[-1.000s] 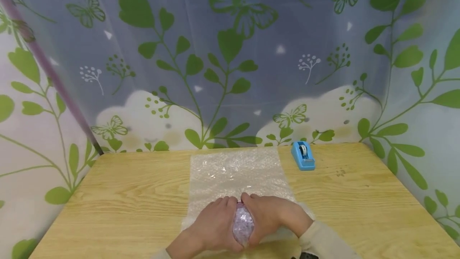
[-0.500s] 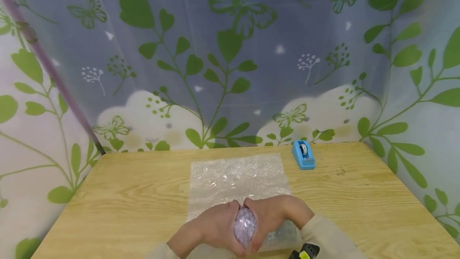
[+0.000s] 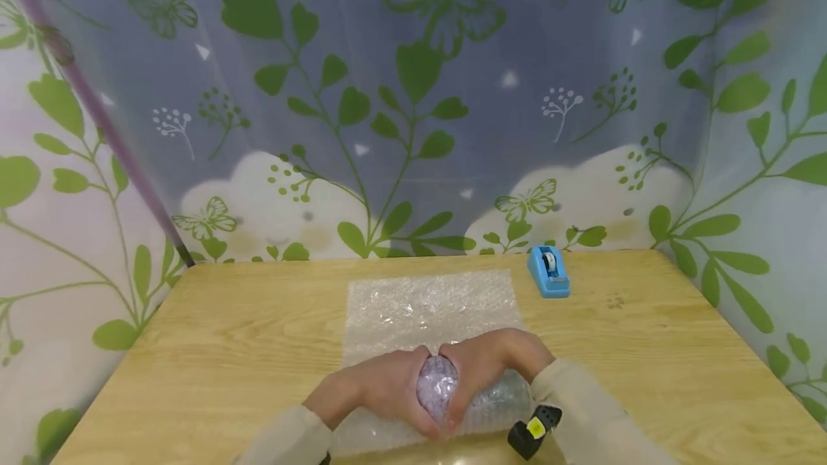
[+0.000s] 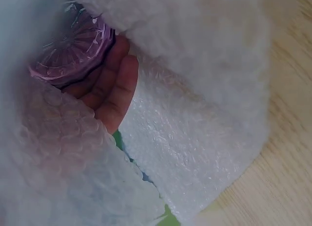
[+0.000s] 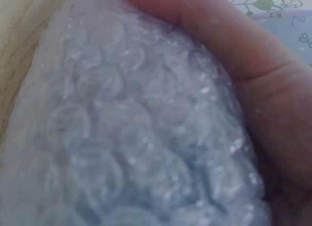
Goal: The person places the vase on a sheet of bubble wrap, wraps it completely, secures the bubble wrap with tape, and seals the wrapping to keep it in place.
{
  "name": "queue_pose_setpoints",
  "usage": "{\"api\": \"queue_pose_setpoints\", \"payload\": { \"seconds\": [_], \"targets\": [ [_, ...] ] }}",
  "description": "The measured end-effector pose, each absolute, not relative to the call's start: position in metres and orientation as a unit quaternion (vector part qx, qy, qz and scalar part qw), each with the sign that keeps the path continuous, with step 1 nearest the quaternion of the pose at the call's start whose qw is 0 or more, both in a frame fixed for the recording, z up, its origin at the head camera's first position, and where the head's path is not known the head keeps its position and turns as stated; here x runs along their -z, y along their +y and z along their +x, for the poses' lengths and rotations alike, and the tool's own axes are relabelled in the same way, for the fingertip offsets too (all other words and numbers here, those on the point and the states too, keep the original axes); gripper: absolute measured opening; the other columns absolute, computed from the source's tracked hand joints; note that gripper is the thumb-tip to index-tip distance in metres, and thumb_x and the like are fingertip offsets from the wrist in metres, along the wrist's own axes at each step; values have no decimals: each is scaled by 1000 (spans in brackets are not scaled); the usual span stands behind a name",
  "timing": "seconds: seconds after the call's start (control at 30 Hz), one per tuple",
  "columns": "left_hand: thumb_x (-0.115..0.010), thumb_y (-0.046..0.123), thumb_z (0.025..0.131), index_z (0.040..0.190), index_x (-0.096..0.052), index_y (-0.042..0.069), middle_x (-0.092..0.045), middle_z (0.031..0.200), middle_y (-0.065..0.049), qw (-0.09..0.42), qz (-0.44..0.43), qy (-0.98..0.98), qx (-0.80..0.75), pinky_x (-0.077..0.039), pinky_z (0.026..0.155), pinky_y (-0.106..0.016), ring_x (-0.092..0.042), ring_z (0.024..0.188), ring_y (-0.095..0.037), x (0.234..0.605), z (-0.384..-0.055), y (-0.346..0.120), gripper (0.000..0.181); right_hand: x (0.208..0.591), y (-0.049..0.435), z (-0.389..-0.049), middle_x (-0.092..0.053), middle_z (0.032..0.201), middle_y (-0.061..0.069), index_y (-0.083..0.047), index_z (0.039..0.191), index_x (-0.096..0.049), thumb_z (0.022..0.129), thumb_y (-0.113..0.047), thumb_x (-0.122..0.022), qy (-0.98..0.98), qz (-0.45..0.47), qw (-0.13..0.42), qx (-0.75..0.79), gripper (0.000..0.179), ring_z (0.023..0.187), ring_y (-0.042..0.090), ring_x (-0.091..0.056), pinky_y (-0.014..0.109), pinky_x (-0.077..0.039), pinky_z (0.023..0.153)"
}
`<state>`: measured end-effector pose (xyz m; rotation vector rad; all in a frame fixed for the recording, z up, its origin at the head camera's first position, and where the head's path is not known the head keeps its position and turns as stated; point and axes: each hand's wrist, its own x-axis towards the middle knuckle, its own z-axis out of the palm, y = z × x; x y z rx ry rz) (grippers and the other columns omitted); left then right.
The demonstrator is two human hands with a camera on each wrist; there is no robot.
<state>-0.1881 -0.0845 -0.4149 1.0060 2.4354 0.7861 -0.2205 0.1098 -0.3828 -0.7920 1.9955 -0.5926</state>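
A purple glass with a ribbed round end (image 4: 73, 50) shows inside layers of bubble wrap in the left wrist view. In the head view, the wrapped glass (image 3: 437, 387) lies between both hands near the front of the table. My left hand (image 3: 390, 386) grips its left side, and its fingers (image 4: 119, 92) curve round the glass near the ribbed end. From the other side my right hand (image 3: 481, 368) holds the roll, thumb along the bubble wrap (image 5: 122, 128). The flat sheet of bubble wrap (image 3: 426, 307) stretches away beyond the hands. Parts of the fingers are hidden.
A blue tape dispenser (image 3: 549, 273) stands at the back right of the wooden table (image 3: 258, 321). Behind the table hangs a leaf-patterned curtain (image 3: 413, 185). A dark pole (image 3: 116, 128) runs down at the left.
The far edge of the sheet has come a little nearer. My hands have shifted round the roll, and more wrapped bubble wrap shows under the right hand.
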Motion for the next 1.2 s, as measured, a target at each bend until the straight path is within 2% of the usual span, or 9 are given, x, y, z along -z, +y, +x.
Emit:
{"api": "queue_pose_setpoints", "payload": {
  "seconds": [0.23, 0.33, 0.43, 0.57, 0.67, 0.77, 0.9, 1.0, 1.2],
  "targets": [
    [-86, 37, 60, 99, -50, 17, -52, 83, 13, 206, 365, 861, -288, -46, 66, -17, -53, 72, -1, 415, -188, -85, 57, 384, 110, -218, -56, 106, -15, -25, 122, -51, 70, -35, -79, 799, -322, 445, 245, 60, 97, 4, -53, 25, -43, 87],
    [-85, 39, 60, 102, -50, 16, -52, 85, 13, 213, 366, 863, -275, -46, 68, -18, -53, 75, -1, 414, -187, -85, 59, 384, 110, -211, -55, 105, -15, -24, 122, -52, 68, -43, -80, 835, -313, 401, 211, 64, 95, 6, -52, 28, -44, 84],
    [-85, 41, 61, 104, -49, 15, -52, 87, 13, 217, 366, 868, -257, -45, 71, -18, -53, 77, -1, 413, -184, -84, 62, 380, 111, -198, -54, 117, -9, -19, 131, -49, 62, -57, -80, 885, -301, 321, 150, 86, 106, 14, -49, 38, -44, 89],
    [-84, 43, 61, 104, -49, 14, -51, 86, 14, 216, 368, 872, -239, -45, 69, -19, -52, 76, -1, 413, -183, -83, 62, 375, 112, -177, -46, 136, 4, -11, 144, -36, 55, -72, -76, 930, -313, 176, 82, 115, 124, 26, -40, 49, -36, 99],
    [-84, 46, 62, 104, -49, 14, -51, 84, 14, 215, 369, 876, -225, -45, 66, -19, -52, 73, -1, 412, -185, -82, 63, 376, 113, -163, -45, 136, 9, -6, 142, -36, 55, -69, -77, 937, -339, 60, 62, 116, 124, 29, -41, 48, -37, 99],
    [-83, 49, 61, 104, -49, 15, -52, 83, 13, 214, 367, 881, -208, -45, 63, -19, -52, 71, -1, 410, -187, -80, 65, 380, 116, -149, -46, 134, 9, -4, 139, -39, 60, -62, -79, 935, -350, -17, 50, 106, 120, 28, -45, 44, -42, 96],
    [-83, 50, 60, 101, -50, 17, -52, 81, 13, 216, 355, 887, -201, -45, 61, -20, -52, 69, -2, 406, -189, -78, 62, 389, 120, -138, -50, 131, 9, -1, 135, -43, 76, -54, -72, 932, -360, -32, 34, 84, 119, 25, -47, 40, -44, 95],
    [-84, 47, 60, 99, -50, 17, -52, 80, 13, 219, 345, 888, -210, -45, 61, -20, -53, 68, -2, 405, -190, -78, 61, 397, 122, -134, -50, 132, 11, 1, 137, -42, 84, -56, -62, 931, -364, -20, 20, 80, 121, 25, -47, 40, -42, 97],
    [-83, 45, 64, 100, -51, 17, -52, 82, 12, 239, 348, 878, -225, -46, 62, -20, -54, 70, -2, 402, -197, -78, 57, 407, 117, -136, -49, 130, 15, 3, 136, -40, 78, -73, -53, 938, -345, -39, -1, 96, 118, 29, -48, 43, -42, 96]
  ]
}}
